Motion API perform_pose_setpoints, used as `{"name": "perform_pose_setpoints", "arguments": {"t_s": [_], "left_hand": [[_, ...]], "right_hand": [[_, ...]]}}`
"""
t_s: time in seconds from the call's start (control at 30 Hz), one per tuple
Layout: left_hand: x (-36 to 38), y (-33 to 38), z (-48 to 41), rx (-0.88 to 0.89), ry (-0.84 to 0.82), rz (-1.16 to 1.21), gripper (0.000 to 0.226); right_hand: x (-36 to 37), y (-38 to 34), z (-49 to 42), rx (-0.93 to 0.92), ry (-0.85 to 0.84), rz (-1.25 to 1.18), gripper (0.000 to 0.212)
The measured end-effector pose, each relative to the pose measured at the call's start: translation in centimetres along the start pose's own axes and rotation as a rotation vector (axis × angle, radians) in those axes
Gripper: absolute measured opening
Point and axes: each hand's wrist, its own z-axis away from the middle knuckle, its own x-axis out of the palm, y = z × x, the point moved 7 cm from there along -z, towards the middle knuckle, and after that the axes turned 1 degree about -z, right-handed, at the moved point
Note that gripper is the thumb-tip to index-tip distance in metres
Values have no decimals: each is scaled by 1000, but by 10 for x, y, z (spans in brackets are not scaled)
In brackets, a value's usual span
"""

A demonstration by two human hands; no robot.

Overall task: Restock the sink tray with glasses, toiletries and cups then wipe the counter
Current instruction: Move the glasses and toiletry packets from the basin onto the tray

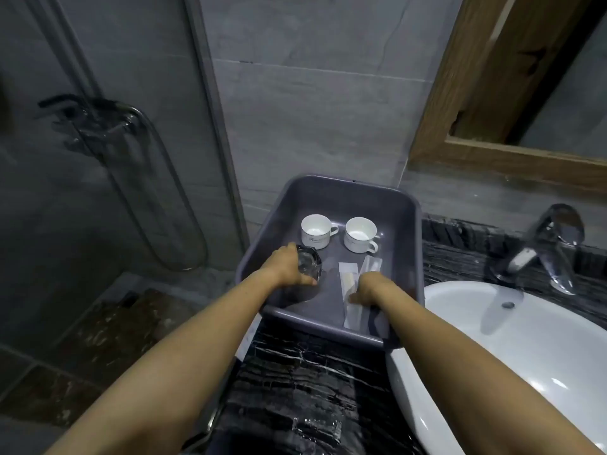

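A grey plastic tray (pixel 407 205) stands on the black marble counter (pixel 295 366) left of the sink. Two white cups (pixel 316 230) (pixel 359 234) sit at its back. My left hand (pixel 285 266) is closed around a clear faceted glass (pixel 308 266) inside the tray's left side. Beneath it I make out what may be another clear glass (pixel 297 292). My right hand (pixel 368 289) rests fingers-down on flat wrapped toiletry packets (pixel 353 290) lying along the tray floor; whether it grips them I cannot tell. One more clear glass (pixel 315 431) stands on the counter near me.
A white oval basin (pixel 492 349) with a chrome tap (pixel 551 244) lies to the right. A wood-framed mirror (pixel 492 93) hangs above. To the left, behind a glass partition (pixel 210 103), is the shower with its mixer and hose (pixel 108 126).
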Motion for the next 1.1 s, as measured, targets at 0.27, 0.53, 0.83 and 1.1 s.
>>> {"name": "perform_pose_setpoints", "arguments": {"t_s": [0.27,0.53,0.83,1.1], "left_hand": [[5,-4,-9,-39,92,-14,87],[1,-4,-15,-38,122,-19,77],[1,-6,-16,-9,115,-16,78],[1,-3,-17,8,108,-2,83]], "right_hand": [[0,14,-21,123,68,-324,49],[1,13,-32,84,56,-417,46],[10,12,-32,191,111,-301,44],[17,16,-34,293,129,-513,51]]}}
